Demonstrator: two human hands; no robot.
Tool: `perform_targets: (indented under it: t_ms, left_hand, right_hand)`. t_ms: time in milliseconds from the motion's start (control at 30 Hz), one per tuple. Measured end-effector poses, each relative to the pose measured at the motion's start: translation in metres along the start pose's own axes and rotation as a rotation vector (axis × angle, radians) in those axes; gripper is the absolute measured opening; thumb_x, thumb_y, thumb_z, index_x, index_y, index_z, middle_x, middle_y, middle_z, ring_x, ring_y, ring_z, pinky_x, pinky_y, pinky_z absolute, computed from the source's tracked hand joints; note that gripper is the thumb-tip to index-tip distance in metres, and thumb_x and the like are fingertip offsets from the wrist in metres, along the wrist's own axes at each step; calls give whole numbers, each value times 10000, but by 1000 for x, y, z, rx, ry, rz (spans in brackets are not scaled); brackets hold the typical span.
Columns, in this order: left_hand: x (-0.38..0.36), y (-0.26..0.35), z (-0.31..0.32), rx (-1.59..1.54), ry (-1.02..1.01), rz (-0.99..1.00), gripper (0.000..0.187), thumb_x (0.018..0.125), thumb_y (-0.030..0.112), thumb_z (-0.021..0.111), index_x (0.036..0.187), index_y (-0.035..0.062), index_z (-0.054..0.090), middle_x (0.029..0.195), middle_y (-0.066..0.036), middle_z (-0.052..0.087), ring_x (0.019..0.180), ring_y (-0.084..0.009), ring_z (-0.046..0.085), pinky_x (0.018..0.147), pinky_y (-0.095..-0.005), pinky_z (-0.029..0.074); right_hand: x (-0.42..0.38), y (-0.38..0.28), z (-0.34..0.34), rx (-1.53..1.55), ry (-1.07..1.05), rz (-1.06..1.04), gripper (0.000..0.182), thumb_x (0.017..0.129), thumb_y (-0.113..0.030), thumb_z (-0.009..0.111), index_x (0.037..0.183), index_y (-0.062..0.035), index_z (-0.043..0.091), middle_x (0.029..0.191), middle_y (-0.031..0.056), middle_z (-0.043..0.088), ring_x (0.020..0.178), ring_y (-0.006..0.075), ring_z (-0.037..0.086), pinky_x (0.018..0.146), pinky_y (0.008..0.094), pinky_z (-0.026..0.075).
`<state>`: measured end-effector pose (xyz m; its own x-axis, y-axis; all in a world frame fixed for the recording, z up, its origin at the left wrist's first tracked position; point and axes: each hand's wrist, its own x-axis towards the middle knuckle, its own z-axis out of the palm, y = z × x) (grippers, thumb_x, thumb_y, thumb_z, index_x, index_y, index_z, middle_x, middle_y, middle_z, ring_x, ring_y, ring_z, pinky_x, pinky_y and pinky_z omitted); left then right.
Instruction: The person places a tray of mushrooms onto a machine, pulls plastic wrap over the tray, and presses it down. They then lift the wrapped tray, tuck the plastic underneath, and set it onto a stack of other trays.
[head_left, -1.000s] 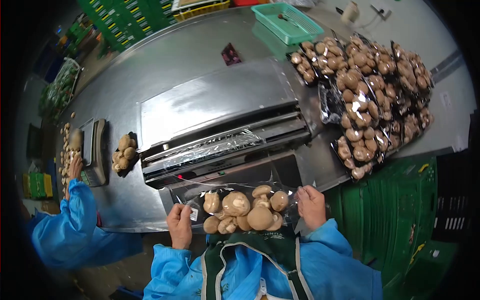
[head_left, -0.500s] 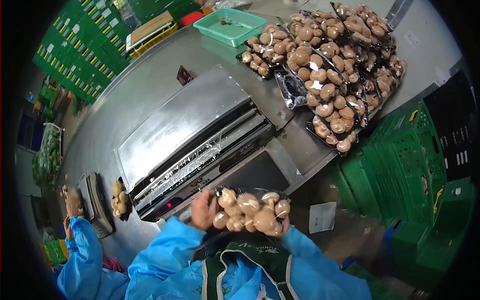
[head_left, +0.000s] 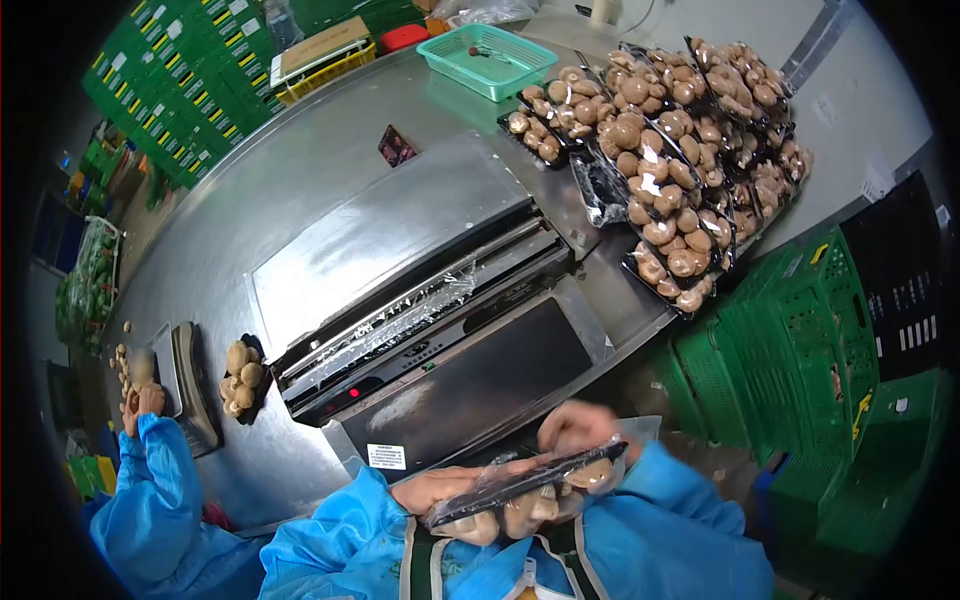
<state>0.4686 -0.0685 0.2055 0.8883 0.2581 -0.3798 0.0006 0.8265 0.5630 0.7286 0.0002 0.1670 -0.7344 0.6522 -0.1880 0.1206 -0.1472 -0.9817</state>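
A black tray of mushrooms (head_left: 540,508) in clear film is tipped on its side close to my chest, its dark underside toward the machine. Against the tray's left part, my left hand (head_left: 450,485) is closed on it. My right hand (head_left: 578,428) is blurred just above the tray's right end; its fingers are too smeared to read. In front of me stands the film wrapping machine (head_left: 470,385), with crumpled clear film (head_left: 410,318) along its roller slot and a red light lit.
Wrapped mushroom trays (head_left: 665,180) are piled at the back right. An unwrapped mushroom tray (head_left: 241,378) sits left of the machine, beside a scale (head_left: 195,385). A co-worker's hands (head_left: 143,402) are at far left. Green crates (head_left: 790,340) stand right; a teal basket (head_left: 487,62) is behind.
The mushroom tray has turned from facing up to lying on its side, lower and nearer my chest. My right hand has moved from its right end to above it. The view has shifted slightly.
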Motion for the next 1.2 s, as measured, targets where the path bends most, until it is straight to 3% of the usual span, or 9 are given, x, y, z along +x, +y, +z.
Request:
perform_targets:
  t_ms: [67,233,400,600,800,867,933,1167,1200]
  left_hand:
    - [1,-23,-19,71,32,7,511,875,94,545,1357,61,378,1363,-127,402,1206,-206,449,948,-318,416]
    - [-11,-49,-41,307,250,169,420,913,139,507,1317,47,443,1314,-142,465,1177,-203,475,964,-304,401]
    - [-6,15,-6,-194,464,331,404,960,210,428,1324,35,443,1319,-96,481,1179,-196,477,1011,-301,358]
    - [69,87,-23,236,505,914,514,988,318,353,1414,44,263,1425,-84,329,1277,-174,358,1050,-278,300]
    - [78,128,-35,-296,459,1105,522,972,321,394,1387,17,308,1342,-132,449,1255,-212,413,1073,-322,258]
    - [44,114,-31,-181,641,1116,441,967,272,423,1310,-6,425,1236,-144,542,1188,-205,486,1040,-315,319]
    - [13,95,-27,-166,950,1197,350,951,207,457,1206,-22,526,1121,-135,611,1109,-190,545,994,-301,378]
    - [-130,-10,-82,-211,1871,1408,248,889,151,546,1092,23,609,1032,-41,627,974,-120,554,896,-276,393]
    - [-154,-32,-98,-200,2051,1352,244,870,158,571,1081,46,619,1021,-21,630,980,-116,545,890,-278,387]
  right_hand:
    - [10,-64,-34,504,285,61,430,890,-258,560,1220,5,478,1179,120,557,1112,212,523,970,353,390]
    - [29,-113,-32,-62,-594,60,621,841,-119,583,1400,-55,320,1356,161,439,1256,232,418,1061,351,302]
    - [-12,18,-18,1298,-105,44,469,915,-234,520,1308,2,417,1272,121,505,1176,244,485,1003,375,376]
    - [37,-13,-49,1157,489,82,382,955,-292,394,1227,-40,487,1223,127,538,1129,269,510,982,418,399]
    - [104,9,-228,927,913,-182,407,929,-306,475,1248,-55,484,1227,94,550,1101,246,535,940,432,451]
    - [137,58,-318,877,84,-499,396,931,-330,483,1208,-49,514,1206,89,567,1047,240,569,909,382,471]
    - [192,45,-315,804,928,-157,409,952,-316,432,1228,-21,492,1166,101,580,1039,247,570,858,339,491]
    - [251,60,-316,356,614,413,218,906,-119,484,1094,-19,533,905,73,602,715,171,577,743,320,477]
    - [251,69,-324,116,642,64,256,912,-133,477,1119,12,520,1005,108,603,810,196,586,792,344,470]
